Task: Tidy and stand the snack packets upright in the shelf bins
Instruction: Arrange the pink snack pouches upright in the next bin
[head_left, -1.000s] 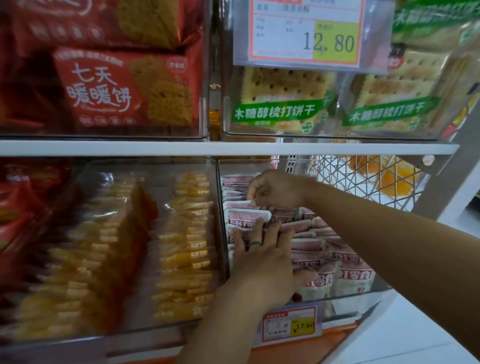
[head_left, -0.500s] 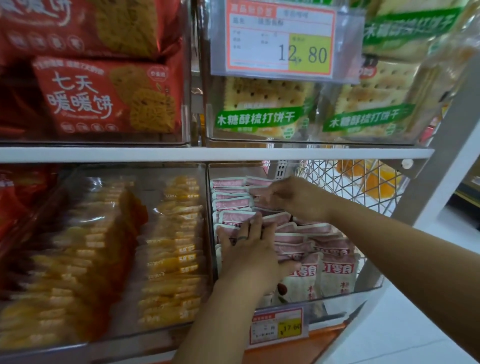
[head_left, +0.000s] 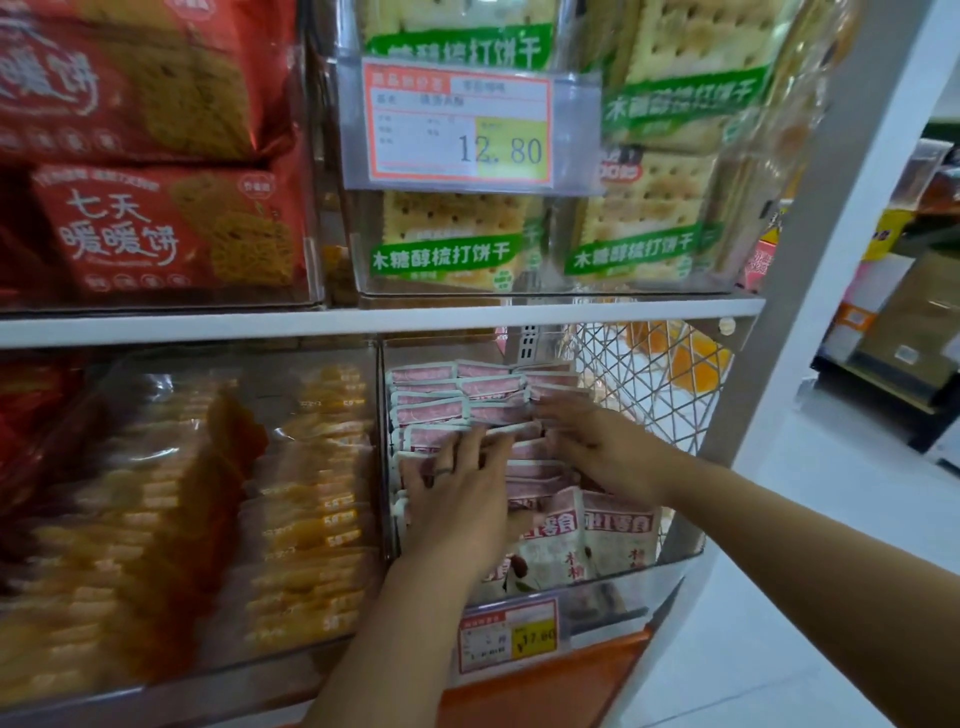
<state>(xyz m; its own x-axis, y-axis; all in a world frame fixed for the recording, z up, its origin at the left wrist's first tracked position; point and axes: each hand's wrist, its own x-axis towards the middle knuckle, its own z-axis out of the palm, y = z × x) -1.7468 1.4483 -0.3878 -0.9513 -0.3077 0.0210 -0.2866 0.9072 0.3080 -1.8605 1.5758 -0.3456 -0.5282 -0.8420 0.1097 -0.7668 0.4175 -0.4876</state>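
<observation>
Pink packets (head_left: 431, 413) lie under left hand (head_left: 460, 501) and right hand (head_left: 592, 441), fingers straight, holding nothing.

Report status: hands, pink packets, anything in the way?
Left hand flat on the pink packets, fingers spread. Right hand open, on the rows further back. Packets stand in rows in the clear bin. Nothing seen blocking.

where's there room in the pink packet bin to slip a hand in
Crowded: pink packets fill the bin wall to wall, left hand and right hand on top. Bare strip only behind the back row, under the shelf board.
</observation>
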